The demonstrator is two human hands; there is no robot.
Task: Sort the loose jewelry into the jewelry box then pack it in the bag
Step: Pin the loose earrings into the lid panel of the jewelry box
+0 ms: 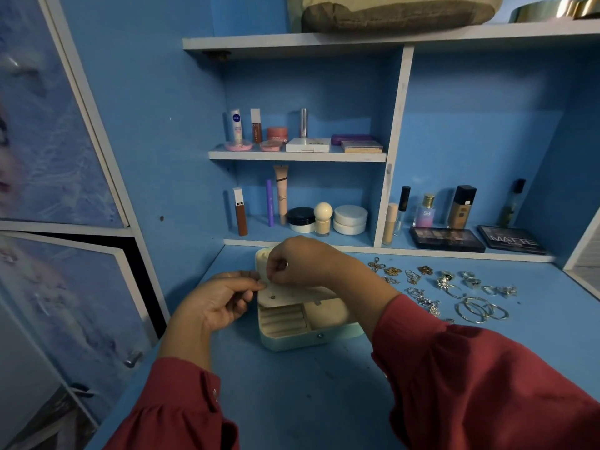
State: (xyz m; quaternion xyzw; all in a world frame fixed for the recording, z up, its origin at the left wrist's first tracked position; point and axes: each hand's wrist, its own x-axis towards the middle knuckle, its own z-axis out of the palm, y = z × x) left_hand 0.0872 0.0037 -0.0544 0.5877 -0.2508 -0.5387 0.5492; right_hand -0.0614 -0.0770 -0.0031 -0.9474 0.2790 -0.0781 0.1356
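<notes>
An open pale green jewelry box (pixel 305 341) with a cream lining sits on the blue desk. Its lid stands behind my hands. A small stud earring (pixel 272 297) is stuck in the box's flat earring panel. My left hand (pixel 217 303) is at the box's left edge, fingers curled and pinching something tiny at that panel. My right hand (pixel 302 263) hovers over the back of the box, thumb and forefinger pinching a small piece I cannot make out. Loose jewelry (pixel 444 290), with chains, rings and silver hoop earrings (pixel 480 310), lies spread on the desk to the right.
Cosmetics fill the shelves behind: tubes, jars (pixel 350 219), perfume bottles and two dark eyeshadow palettes (pixel 446 240). A brown-green bag (pixel 396 13) rests on the top shelf. Cupboard doors with a printed picture stand to the left, the lower door (pixel 81 319) ajar.
</notes>
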